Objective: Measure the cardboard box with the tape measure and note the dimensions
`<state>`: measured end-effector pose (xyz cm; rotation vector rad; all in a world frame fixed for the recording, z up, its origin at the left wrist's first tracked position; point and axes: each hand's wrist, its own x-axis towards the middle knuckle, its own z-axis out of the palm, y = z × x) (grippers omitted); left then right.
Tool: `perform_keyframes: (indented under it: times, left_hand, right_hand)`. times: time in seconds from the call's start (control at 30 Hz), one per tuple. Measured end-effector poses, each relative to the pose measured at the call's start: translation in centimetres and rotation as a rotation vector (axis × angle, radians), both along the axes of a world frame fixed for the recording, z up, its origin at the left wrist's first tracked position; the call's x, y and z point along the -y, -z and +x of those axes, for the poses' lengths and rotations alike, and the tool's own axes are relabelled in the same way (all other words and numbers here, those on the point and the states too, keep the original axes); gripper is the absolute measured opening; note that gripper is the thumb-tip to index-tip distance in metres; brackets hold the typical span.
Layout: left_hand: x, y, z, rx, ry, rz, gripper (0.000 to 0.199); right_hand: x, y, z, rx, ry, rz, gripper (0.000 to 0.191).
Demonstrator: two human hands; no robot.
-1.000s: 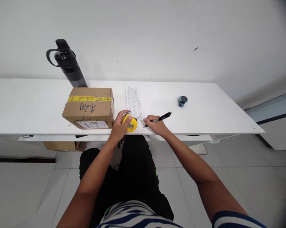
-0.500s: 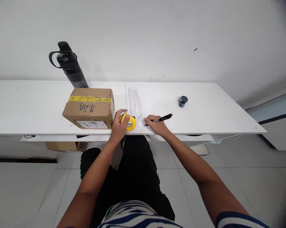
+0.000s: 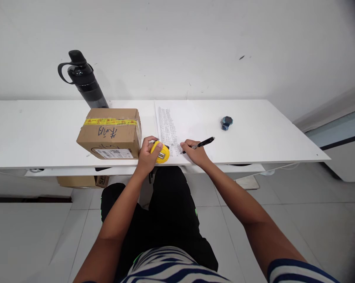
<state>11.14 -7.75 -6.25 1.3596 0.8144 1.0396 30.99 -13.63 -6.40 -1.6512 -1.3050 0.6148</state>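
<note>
My left hand (image 3: pixel 148 154) is closed around a yellow tape measure (image 3: pixel 165 153) at the table's front edge, just right of a cardboard box (image 3: pixel 109 133). My right hand (image 3: pixel 196 152) grips a black pen (image 3: pixel 206 142), its tip pointing down and left at the paper. Between and beyond both hands lies a sheet of paper (image 3: pixel 167 125) with dense handwriting down its left part. The box has yellow tape, dark handwritten marks and a white label.
Behind the box stands a dark bottle (image 3: pixel 87 84) with a loop handle, near the wall. A blue watch (image 3: pixel 226 122) rests on the white table (image 3: pixel 271 137) at the right. Another cardboard box (image 3: pixel 77 181) is below the table.
The whole view has shifted slightly. My right hand and the pen have moved a little up and to the right beside the paper's writing. My left hand keeps hold of the tape measure.
</note>
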Motion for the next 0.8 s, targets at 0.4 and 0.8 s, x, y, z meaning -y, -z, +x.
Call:
perform_keyframes:
  times: [0.4, 0.8]
  left_hand:
    - [0.11, -0.01, -0.03, -0.004, 0.006, 0.006, 0.039]
    - [0.11, 0.12, -0.10, 0.023, 0.029, -0.003, 0.039]
  right_hand:
    - [-0.04, -0.11, -0.08, -0.026, -0.022, -0.023, 0.036]
    - [0.09, -0.04, -0.09, -0.038, 0.036, 0.017, 0.037]
